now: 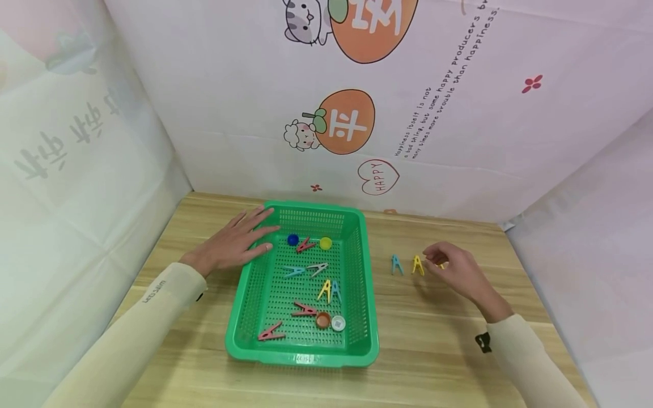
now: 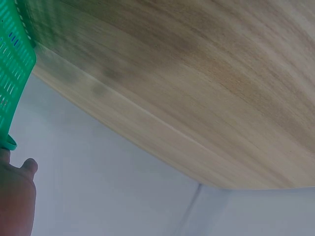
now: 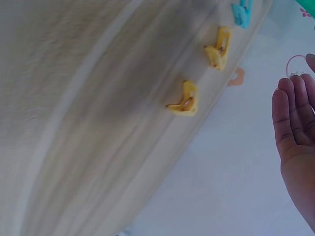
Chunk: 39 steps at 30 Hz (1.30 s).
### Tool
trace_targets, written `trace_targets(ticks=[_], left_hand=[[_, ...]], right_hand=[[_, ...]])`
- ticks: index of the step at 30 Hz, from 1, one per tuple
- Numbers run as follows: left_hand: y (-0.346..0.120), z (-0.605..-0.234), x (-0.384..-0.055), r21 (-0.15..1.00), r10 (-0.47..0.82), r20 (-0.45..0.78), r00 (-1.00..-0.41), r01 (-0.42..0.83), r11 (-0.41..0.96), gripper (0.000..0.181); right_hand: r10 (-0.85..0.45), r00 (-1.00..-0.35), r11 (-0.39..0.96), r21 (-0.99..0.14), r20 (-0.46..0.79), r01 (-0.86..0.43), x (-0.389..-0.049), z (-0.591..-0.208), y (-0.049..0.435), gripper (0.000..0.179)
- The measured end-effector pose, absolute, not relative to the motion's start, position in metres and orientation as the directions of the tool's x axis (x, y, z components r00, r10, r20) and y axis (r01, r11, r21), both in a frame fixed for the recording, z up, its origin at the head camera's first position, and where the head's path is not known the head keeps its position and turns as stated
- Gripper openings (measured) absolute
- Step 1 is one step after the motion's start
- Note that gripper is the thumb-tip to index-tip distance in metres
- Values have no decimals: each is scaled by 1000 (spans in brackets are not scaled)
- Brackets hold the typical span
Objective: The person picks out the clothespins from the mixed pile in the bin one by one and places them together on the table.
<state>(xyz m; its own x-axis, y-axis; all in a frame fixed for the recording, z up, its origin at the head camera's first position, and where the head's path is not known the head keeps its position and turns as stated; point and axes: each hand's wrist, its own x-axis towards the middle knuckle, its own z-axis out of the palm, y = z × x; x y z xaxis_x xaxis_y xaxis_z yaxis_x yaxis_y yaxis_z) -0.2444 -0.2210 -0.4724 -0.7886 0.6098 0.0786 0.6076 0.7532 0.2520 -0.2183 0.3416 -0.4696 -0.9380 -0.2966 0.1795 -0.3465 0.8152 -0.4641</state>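
My left hand [image 1: 237, 243] lies with spread, straight fingers over the left rim of a green plastic basket [image 1: 371, 306]. Above the table to the right, my right hand [image 1: 454, 266] hovers with loosely bent fingers; in the right wrist view the palm [image 3: 300, 162] shows nothing held. Beside it are a yellow clothespin [image 1: 418, 265] and a blue clothespin [image 1: 397, 264]. A second yellow clothespin [image 3: 185, 101] shows whole in the right wrist view, but the hand partly covers it in the head view. Inside the basket lie red clothespins [image 1: 305, 309], a grey one [image 1: 318, 269], and more blue and yellow ones.
Bottle caps share the basket: blue [image 1: 293, 239], yellow [image 1: 325, 243], brown [image 1: 323, 320] and white [image 1: 338, 323]. The wooden table [image 1: 423, 351] is bordered by a printed white cloth [image 1: 245, 113] at the back and white sheets on both sides.
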Motion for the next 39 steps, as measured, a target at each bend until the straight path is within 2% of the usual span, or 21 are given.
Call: trace_targets(ticks=[21,33,39], left_hand=[[-222,-473,-247,253,613,56,-788,605,755,61],[-223,-474,-248,266,616,60,-785,608,748,61],[-223,-474,-248,262,616,65,-785,609,749,61]], right_hand=[[-418,-891,775,-443,178,-451,-236,-441,285,15],[-476,-862,750,-431,177,-502,-243,-429,254,18],[-530,-823,722,-401,205,-564,-245,-422,235,18]])
